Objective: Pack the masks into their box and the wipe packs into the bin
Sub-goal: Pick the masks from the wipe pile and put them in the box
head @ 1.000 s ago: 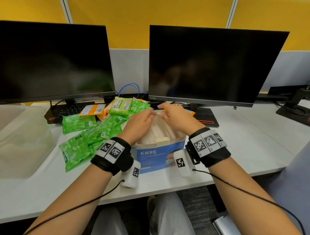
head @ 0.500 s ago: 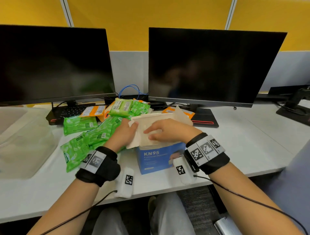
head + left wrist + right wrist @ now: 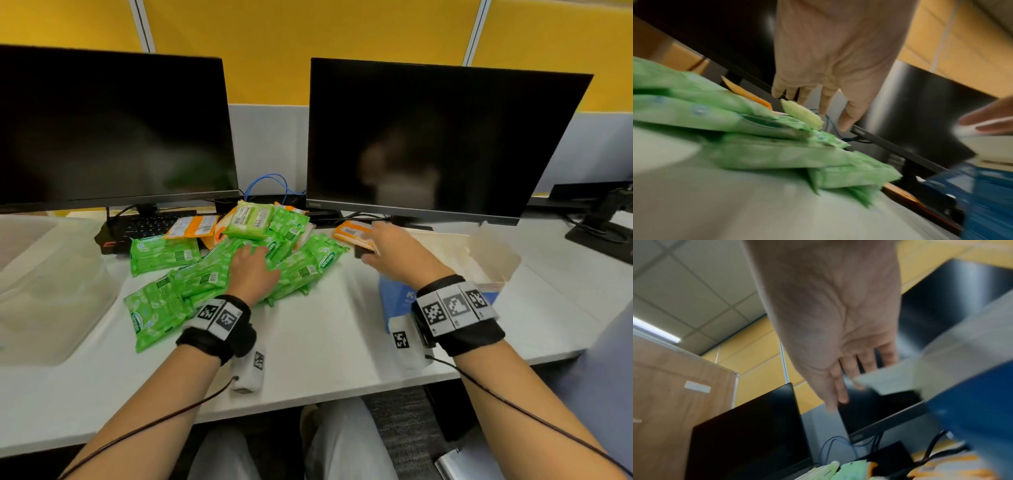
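Wipes (image 3: 219, 270), green foil packs, lie heaped on the desk (image 3: 325, 342) between the bin (image 3: 51, 291) at far left and the box (image 3: 493, 270) at right; a few orange packs (image 3: 191, 226) sit behind them, one (image 3: 352, 231) just beyond your right hand. Your left hand (image 3: 251, 270) lies flat over the heap with fingers spread and relaxed, closed on nothing; the left wrist view shows it just above the packs, and actual contact cannot be told. Your right hand (image 3: 394, 253) reaches past the box's left edge toward the orange pack, fingers straight, gripping nothing.

Judged from their look, the packs are soft, light and slick: foil skins slide on one another, so a stack taken from above may shear apart. Take hold across the short middle of a pack, thumb under and fingers over, or clamp several between both palms; the crimped ends give a poor grip. The bin is open-topped and near, so a short carry should do.

Against the frame half a second before: both hands were then pressed on the white contents at the box mouth, and the box stood at centre before you. Now it stands farther right, flaps open, and both hands have left it, the left gone to the heap.
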Demonstrator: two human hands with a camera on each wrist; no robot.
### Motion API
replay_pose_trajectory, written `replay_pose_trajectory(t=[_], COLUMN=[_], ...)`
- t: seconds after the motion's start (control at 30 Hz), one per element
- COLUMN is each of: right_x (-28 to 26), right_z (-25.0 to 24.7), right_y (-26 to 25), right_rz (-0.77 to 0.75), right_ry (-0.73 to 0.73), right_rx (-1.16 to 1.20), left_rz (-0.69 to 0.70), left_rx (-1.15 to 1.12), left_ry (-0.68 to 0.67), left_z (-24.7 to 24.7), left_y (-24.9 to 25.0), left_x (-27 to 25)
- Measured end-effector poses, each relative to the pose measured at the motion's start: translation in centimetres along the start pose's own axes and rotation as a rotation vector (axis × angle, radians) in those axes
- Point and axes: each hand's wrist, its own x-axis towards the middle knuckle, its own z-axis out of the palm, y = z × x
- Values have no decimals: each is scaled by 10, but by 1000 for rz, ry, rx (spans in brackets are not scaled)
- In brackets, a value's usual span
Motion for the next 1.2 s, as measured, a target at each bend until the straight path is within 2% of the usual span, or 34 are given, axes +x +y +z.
replay_pose_trajectory(t=[0.07, 0.13, 0.27, 0.37, 0.43, 0.53, 0.67, 0.73, 0.8, 0.87, 0.93, 1.07, 1.13, 1.2], right_x=[6, 17, 54, 84, 102, 125, 146, 154, 158, 163, 163, 171, 174, 177], right_z=[1, 6, 34, 51, 62, 77, 92, 100, 107, 116, 121, 129, 128, 129], right_y=[-17, -41, -69, -70, -68, -64, -71, -74, -75, -75, -79, -80, -79, -79], right_rz=[-108, -145, -28, 108, 211, 363, 504, 527, 495, 436, 353, 136, 83, 69], right_ry=[174, 217, 36, -25, -36, -69, -199, -215, -216, -203, -240, -372, -403, -371], right_rx=[194, 296, 415, 542, 708, 986, 1435, 1666, 1784, 1814, 1773, 1576, 1476, 1347], left_rz=[-109, -151, -182, -155, -86, -27, -51, -46, -39, -35, -26, -32, -35, -37], left_rx=[56, 61, -20, -50, -20, 58, 54, 52, 47, 19, -19, -71, -91, -99], left_ry=[31, 11, -8, 156, 201, 157, 52, 22, -9, 8, 86, 248, 312, 331], left_z=[-7, -11, -9, -7, -6, -3, 5, 7, 9, 11, 15, 19, 20, 21], left_y=[-22, -32, -35, -30, -25, -24, -33, -38, -42, -46, -50, -58, -62, -65], left_x=[9, 19, 42, 60, 72, 90, 107, 110, 111, 111, 110, 109, 112, 113])
